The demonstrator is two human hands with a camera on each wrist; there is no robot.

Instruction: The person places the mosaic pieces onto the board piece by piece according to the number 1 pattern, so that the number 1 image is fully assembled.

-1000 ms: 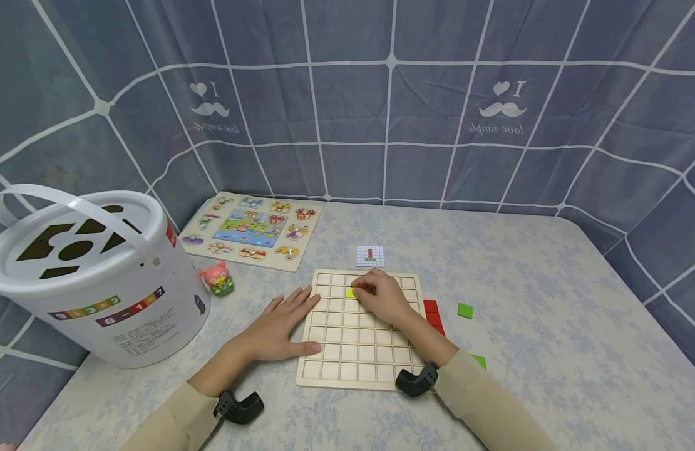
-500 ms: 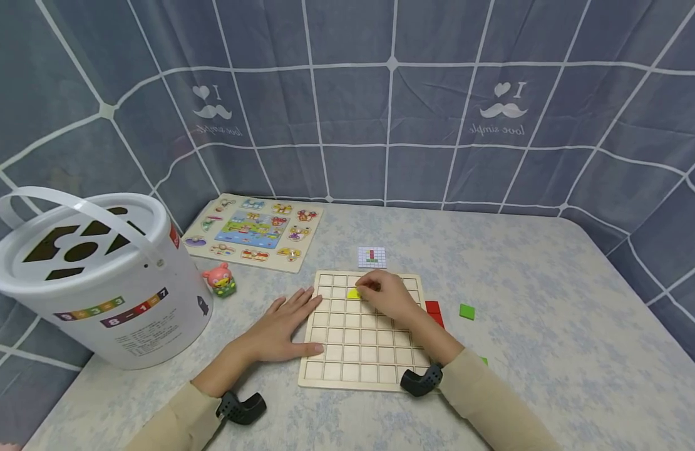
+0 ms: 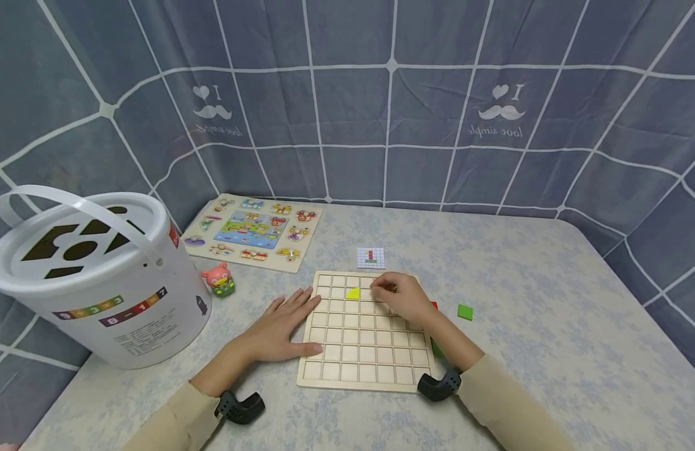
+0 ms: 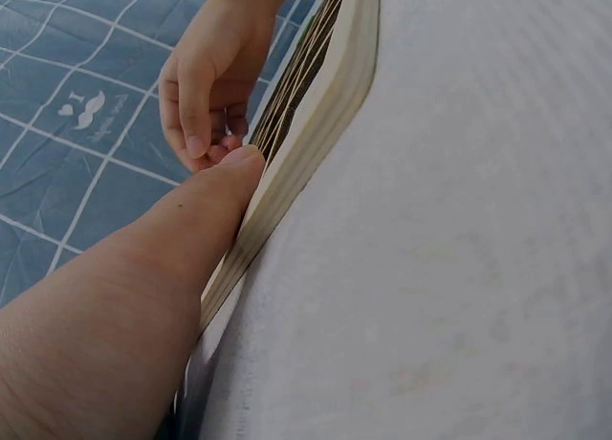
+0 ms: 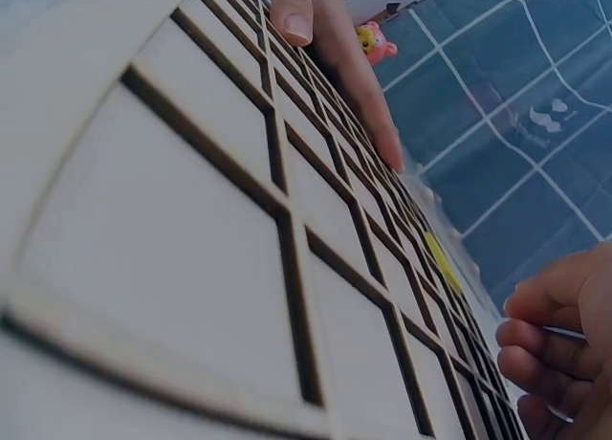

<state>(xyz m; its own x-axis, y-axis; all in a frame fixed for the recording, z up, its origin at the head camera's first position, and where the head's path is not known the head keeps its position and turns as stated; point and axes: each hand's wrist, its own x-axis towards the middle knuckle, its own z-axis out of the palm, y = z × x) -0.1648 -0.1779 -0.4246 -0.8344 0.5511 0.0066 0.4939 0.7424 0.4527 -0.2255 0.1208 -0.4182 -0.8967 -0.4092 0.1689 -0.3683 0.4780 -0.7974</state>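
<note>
A wooden grid board lies on the table. In one of its upper cells sits a small yellow tile with a slanted upper left side. My left hand rests flat along the board's left edge, thumb on the frame and fingers spread. Just right of the yellow tile, over the board's upper right, is my right hand, fingers loosely curled. The right wrist view shows nothing between the right fingertips, apart from the yellow tile. A small printed grid card lies beyond the board.
Right of the board lies a green tile; red tiles are mostly hidden by my right arm. To the left stand a white bucket and a pink toy figure. A picture puzzle board lies at the back left.
My right hand has let go of the yellow tile and moved right, so the tile shows fully in its cell. My left hand has stayed on the board's edge.
</note>
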